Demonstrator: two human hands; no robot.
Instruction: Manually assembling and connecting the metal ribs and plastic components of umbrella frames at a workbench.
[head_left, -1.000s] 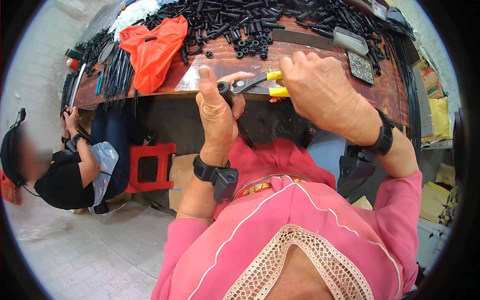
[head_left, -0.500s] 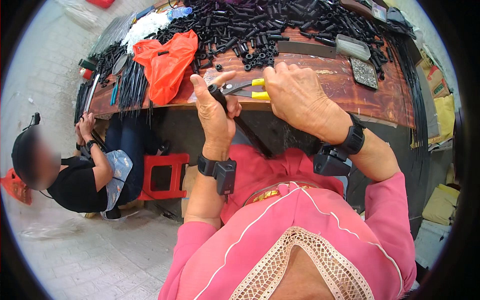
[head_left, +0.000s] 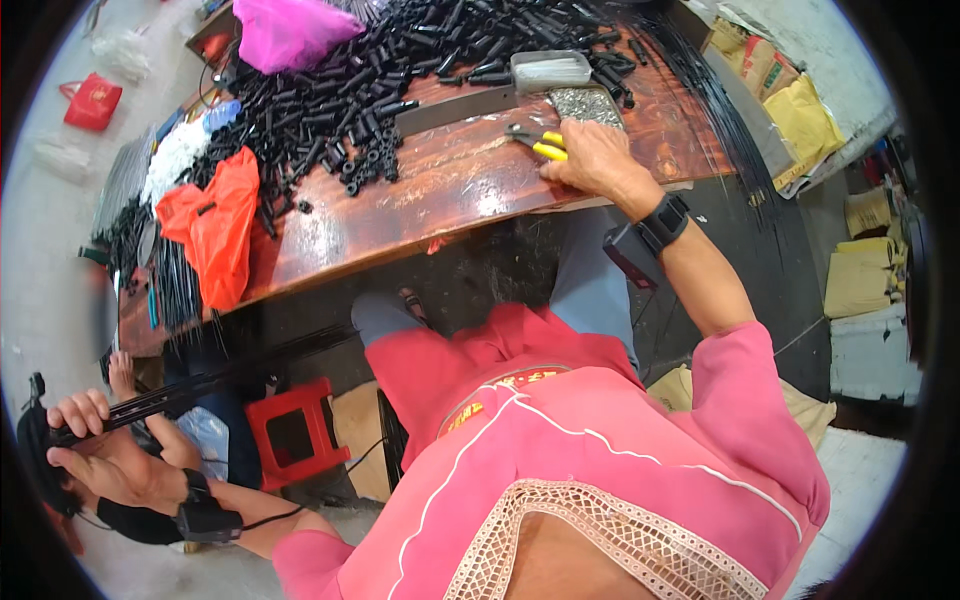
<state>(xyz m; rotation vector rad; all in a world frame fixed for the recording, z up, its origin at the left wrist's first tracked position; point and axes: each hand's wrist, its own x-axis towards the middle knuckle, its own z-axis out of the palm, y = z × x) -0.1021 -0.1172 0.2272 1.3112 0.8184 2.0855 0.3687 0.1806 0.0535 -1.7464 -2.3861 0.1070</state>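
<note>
My left hand (head_left: 120,460) reaches far out to the left, closed round one end of a long bundle of thin black rods (head_left: 235,375). The bundle slants up to the right, ending by my knee, and is blurred. Over the table, my right hand (head_left: 598,160) grips yellow-handled pliers (head_left: 550,148), whose jaws point left. Just behind this hand is a small tray (head_left: 605,108) of tiny metal pieces, partly covered by it.
Black tubular parts (head_left: 400,60) heap over the wooden table (head_left: 330,215). A metal strip (head_left: 455,112), clear box (head_left: 550,70) and orange bag (head_left: 225,235) lie there. Beyond my left hand a co-worker (head_left: 175,440) sits, largely hidden, near a red stool (head_left: 290,430).
My left hand has swung from the table edge far left with the rods. My right hand has drawn the pliers away from the black part, toward the metal-piece tray. The view has turned.
</note>
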